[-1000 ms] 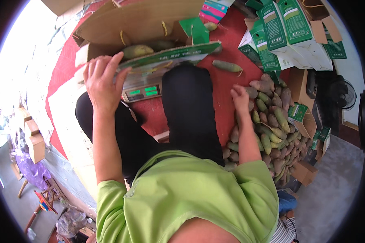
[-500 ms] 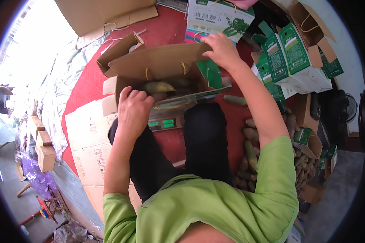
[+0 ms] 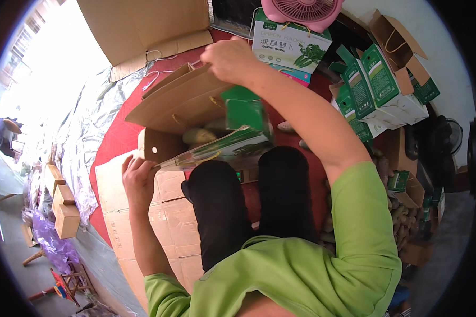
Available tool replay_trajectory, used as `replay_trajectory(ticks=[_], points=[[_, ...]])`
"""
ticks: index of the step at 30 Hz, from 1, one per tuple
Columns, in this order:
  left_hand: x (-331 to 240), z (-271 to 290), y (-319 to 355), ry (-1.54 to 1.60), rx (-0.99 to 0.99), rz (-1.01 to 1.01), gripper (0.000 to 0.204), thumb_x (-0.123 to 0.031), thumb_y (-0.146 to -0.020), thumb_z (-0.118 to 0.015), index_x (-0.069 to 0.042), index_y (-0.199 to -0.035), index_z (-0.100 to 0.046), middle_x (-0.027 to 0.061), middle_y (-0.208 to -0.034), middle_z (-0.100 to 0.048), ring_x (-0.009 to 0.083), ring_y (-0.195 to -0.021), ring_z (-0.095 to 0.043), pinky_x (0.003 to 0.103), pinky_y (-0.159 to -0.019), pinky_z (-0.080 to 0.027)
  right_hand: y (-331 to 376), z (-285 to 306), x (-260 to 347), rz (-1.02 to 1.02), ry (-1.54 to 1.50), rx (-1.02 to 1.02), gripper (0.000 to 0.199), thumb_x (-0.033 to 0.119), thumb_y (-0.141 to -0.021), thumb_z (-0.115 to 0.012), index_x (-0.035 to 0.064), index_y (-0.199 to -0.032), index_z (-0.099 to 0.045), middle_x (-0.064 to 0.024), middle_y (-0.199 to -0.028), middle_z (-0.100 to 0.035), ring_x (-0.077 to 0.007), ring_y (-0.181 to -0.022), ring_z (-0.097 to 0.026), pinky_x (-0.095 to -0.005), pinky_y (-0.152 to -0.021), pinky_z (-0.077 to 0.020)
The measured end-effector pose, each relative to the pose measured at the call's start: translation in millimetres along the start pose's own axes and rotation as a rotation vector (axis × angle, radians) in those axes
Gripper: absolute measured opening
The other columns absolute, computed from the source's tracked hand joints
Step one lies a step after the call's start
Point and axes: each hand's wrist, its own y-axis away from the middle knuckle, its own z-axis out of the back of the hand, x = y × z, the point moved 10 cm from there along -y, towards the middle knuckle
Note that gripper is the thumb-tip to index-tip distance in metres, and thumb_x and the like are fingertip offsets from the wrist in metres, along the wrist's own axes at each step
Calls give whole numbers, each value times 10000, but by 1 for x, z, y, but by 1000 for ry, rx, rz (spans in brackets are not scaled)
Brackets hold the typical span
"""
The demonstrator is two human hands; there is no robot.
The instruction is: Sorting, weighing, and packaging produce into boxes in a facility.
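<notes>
An uncapped green-and-white cardboard carton (image 3: 251,143) stands slanted in front of my knees, its long brown far flap raised. Several green radishes (image 3: 198,136) lie inside, partly hidden by the near panel. My right hand (image 3: 230,61) grips the upper right end of the far flap, fingers closed over its edge. At the near left corner, my left hand (image 3: 138,177) pinches the edge of the near flap. Yellow cord handles (image 3: 217,102) hang from the carton's panels. Under it, mostly covered, a scale's lit green display (image 3: 240,176) shows by my knee.
Flattened cardboard (image 3: 169,227) lies to my left on the red floor covering. At right, a heap of radishes (image 3: 402,222) sits beside green-and-white cartons (image 3: 383,79). A pink fan (image 3: 304,11) stands on another carton at the back. Small wooden blocks (image 3: 66,219) are far left.
The carton has turned, its left end swinging nearer to me. My right hand moved left with the far flap; my left hand shifted down and left along with the near corner.
</notes>
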Motion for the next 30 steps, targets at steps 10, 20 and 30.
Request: replay_trajectory(ticks=[10,20,30], points=[[56,97,102,-293,6,161,65,-106,-794,-617,-42,-802,-620,95,-774,-566,286,-833,-558,428,-978,-366,-42,-35,167,82,-216,54,174,164,-728,-605,136,-877,-691,-72,-922,-665,-241,-905,-645,-449,-773,-437],[145,142,288,-659,524,475,227,-157,-832,-570,-101,-1027,-673,128,-1063,-644,287,-1022,-590,429,-985,-383,29,-130,379,153,-573,361,215,189,-745,-629,80,-907,-718,-113,-937,-705,-262,-915,-669,-385,-815,-493],[122,117,280,-645,443,423,190,-216,-863,-552,-144,-951,-705,87,-983,-670,275,-910,-619,404,-896,-449,30,-136,311,60,-732,447,273,310,-783,-684,52,-867,-715,-152,-895,-693,-299,-868,-673,-437,-741,-533]])
